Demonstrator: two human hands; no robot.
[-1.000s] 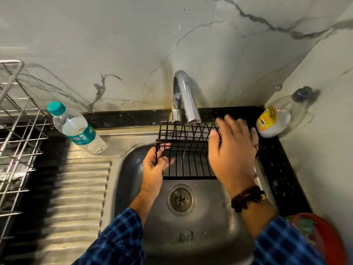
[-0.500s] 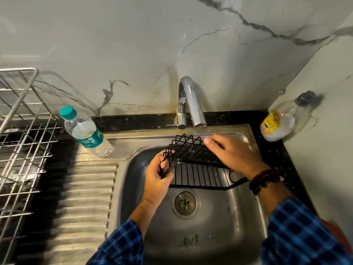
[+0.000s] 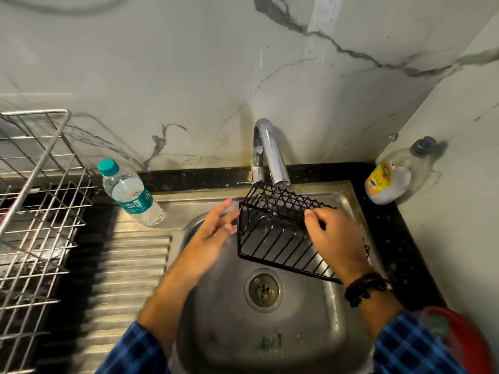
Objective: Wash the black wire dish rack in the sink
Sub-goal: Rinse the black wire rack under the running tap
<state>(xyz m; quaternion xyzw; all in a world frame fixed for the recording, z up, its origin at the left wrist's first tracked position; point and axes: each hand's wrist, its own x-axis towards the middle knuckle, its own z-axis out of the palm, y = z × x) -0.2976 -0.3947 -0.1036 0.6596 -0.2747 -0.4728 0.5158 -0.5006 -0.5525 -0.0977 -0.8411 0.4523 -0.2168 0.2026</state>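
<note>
- Left hand: fingers straight, released, just beside the rack's left end; contact too blurred to tell.
- Rack: over sink, under tap; long axis left to right, tilted.
- Right hand: fingers curled, grasping the rack's upper wire.

Counting as I go: one black wire dish rack, over one steel sink, and that sink has one drain. One chrome tap above it. Two hands in shot, my left hand and my right hand. Two blue checked sleeves, the left sleeve and the right sleeve. One dark beaded bracelet, on my right wrist. Bottles, two: one water bottle with a teal cap, one clear bottle with a yellow label. Wire racks make two in all, counting one silver wire drainer at the left. And one red thing at lower right, too blurred to name.
</note>
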